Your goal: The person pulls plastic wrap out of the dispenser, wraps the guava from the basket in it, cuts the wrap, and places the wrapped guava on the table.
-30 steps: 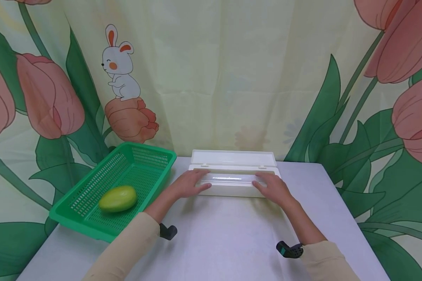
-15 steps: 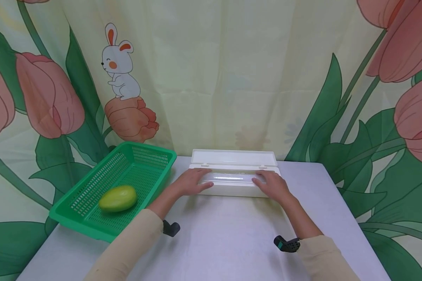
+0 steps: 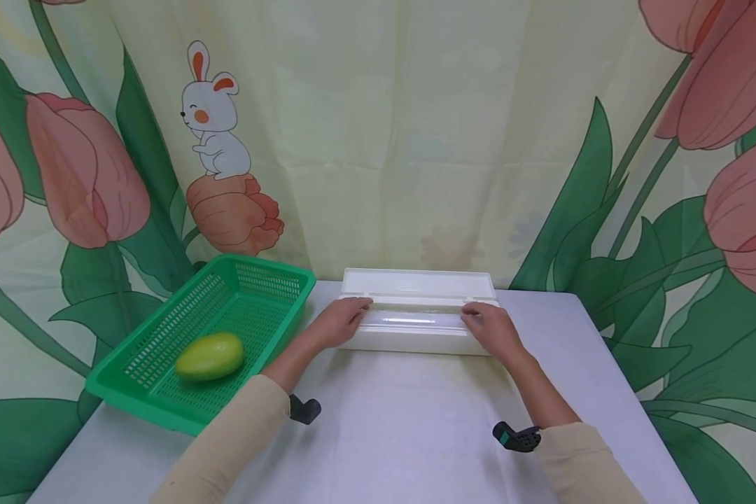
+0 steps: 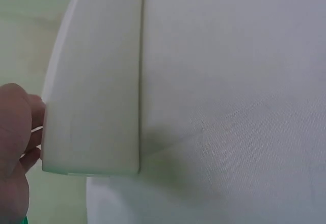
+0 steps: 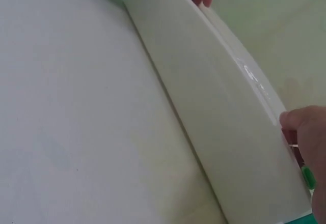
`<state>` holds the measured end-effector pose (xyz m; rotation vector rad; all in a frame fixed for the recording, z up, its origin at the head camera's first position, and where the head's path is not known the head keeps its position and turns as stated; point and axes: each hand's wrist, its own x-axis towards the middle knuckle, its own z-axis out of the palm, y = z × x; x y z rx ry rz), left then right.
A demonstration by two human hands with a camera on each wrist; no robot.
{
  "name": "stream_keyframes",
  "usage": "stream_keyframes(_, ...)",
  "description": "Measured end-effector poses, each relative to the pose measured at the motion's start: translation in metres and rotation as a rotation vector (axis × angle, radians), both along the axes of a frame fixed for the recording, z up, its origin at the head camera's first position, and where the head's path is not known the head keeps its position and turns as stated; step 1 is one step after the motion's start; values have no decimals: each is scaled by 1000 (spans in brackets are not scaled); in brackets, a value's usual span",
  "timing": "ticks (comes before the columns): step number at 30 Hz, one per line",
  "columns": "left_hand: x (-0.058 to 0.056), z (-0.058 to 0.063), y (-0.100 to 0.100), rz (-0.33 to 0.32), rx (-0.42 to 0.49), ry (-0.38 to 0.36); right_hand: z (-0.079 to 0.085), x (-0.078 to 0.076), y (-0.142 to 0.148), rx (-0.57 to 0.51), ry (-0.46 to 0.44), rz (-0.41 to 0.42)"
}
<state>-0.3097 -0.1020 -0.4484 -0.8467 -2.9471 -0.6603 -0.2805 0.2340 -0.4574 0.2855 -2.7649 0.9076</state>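
Nearest me: two beige sleeves, coming in from about 7 and 5 o'clock, with two black wrist devices, one per arm, above the white surface.

Beyond them, two bare hands. Left hand at the box's 9 o'clock end, fingers bent over the top toward 3. Right hand at the 3 o'clock end, thumb and forefinger drawn close together, fingertips toward 10. Right grip narrow, left likewise close; cannot tell whether anything is pinched in either, the undersides being hidden.

One long white box at 12 o'clock on the surface, between the two hands and reaching under both. Long axis runs 9 to 3; open top faces up. One white lid tipped back along its 12 o'clock side. Inside, one clear shiny roll, its axis parallel to the box, lying between left and right grips.

Toward 10 o'clock: one green slotted basket, long axis roughly 7 to 1. One yellow-green fruit lies on its side in the nearer half, longer axis about 8 to 2.

Farthest: one pale curtain, pink tulips printed either side, one white rabbit at 11.
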Motion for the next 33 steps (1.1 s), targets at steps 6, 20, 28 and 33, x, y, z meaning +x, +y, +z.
stream_keyframes(6, -5, -2, 0, 55, 9, 57, -1, -3, 5, 44, 48, 6)
stream_keyframes(20, -7, -4, 5, 132, 61, 152, -6, -4, 6, 30, 88, 4)
stream_keyframes(28, -5, -2, 2, 157, 114, 143, -4, -3, 6, -9, 65, -33)
stream_keyframes(33, -4, -2, -1, 163, 147, 154, -5, 0, 7, -35, 148, -36)
